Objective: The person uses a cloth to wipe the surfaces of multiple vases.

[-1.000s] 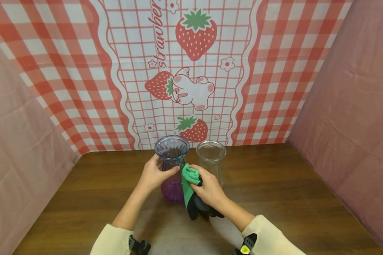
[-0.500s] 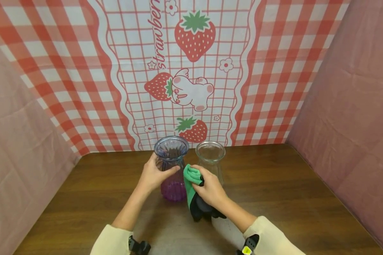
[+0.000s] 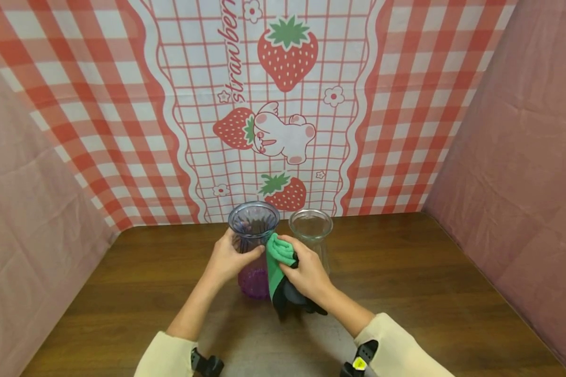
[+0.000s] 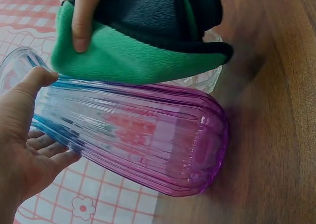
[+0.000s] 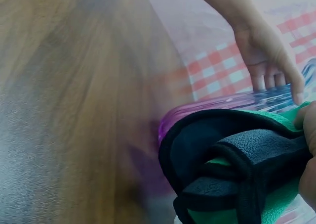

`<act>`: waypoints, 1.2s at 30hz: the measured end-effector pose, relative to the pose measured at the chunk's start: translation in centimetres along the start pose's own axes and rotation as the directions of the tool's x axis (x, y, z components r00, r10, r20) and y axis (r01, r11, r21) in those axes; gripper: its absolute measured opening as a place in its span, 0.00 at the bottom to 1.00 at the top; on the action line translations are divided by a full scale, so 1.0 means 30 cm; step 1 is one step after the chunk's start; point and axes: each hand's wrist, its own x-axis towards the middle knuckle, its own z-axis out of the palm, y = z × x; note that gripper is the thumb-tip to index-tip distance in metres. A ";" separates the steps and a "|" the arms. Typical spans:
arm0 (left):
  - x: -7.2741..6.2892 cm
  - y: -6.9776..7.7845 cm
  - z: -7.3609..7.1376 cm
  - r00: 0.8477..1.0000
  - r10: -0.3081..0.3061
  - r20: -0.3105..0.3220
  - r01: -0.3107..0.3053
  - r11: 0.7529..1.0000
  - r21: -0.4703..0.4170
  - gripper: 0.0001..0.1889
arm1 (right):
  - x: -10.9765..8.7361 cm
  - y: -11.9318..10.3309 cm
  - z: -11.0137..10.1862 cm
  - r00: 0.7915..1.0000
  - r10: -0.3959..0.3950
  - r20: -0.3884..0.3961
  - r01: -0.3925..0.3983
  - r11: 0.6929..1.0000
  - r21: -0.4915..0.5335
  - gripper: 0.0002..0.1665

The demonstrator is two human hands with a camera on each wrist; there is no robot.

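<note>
A ribbed glass vase (image 3: 253,283), blue at the top and purple at the base, stands upright on the table. My left hand (image 3: 227,260) grips it round the neck, thumb in front and fingers behind, as the left wrist view shows on the vase (image 4: 143,130). In my right hand (image 3: 308,269) is a folded green and dark grey cloth (image 3: 277,262) with black edging, pinched between thumb and fingers. The cloth (image 4: 123,56) lies along the vase's right side, its green face toward the glass. In the right wrist view the cloth (image 5: 232,164) covers much of the vase.
A clear glass vase (image 3: 311,224) stands just right of the coloured one, partly hidden behind my right hand. The wooden table (image 3: 405,293) ends at a checked strawberry-print cloth backdrop (image 3: 287,125). Pink fabric walls (image 3: 495,173) flank both sides.
The right hand first drew the cloth slightly down and right, off the vase's side, then brought it back up and left against it. The left hand and both vases stay in place.
</note>
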 end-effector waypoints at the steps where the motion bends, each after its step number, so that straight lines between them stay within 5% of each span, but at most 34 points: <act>1: 0.000 0.000 -0.001 1.000 -0.003 0.003 0.003 1.000 0.001 0.34 | -0.005 0.005 0.002 1.000 0.011 0.011 -0.011 1.000 0.000 0.31; 12: -0.011 0.047 -0.016 0.999 -0.051 0.018 0.052 0.998 -0.035 0.33 | -0.059 0.064 0.013 0.974 0.122 0.193 -0.108 0.991 -0.081 0.30; 15: 0.011 -0.008 -0.008 1.000 -0.024 -0.003 0.024 0.999 -0.040 0.33 | -0.059 0.063 0.009 0.978 0.112 0.175 -0.099 0.992 -0.082 0.30; 25: 0.004 -0.011 -0.004 1.000 0.011 -0.021 -0.011 1.000 -0.011 0.34 | 0.005 -0.009 -0.015 0.998 -0.051 -0.042 0.050 0.999 -0.008 0.31; 36: 0.000 -0.013 -0.006 1.000 -0.003 -0.023 0.003 1.000 -0.012 0.34 | 0.024 -0.020 -0.015 1.000 0.006 0.020 -0.006 1.000 -0.020 0.31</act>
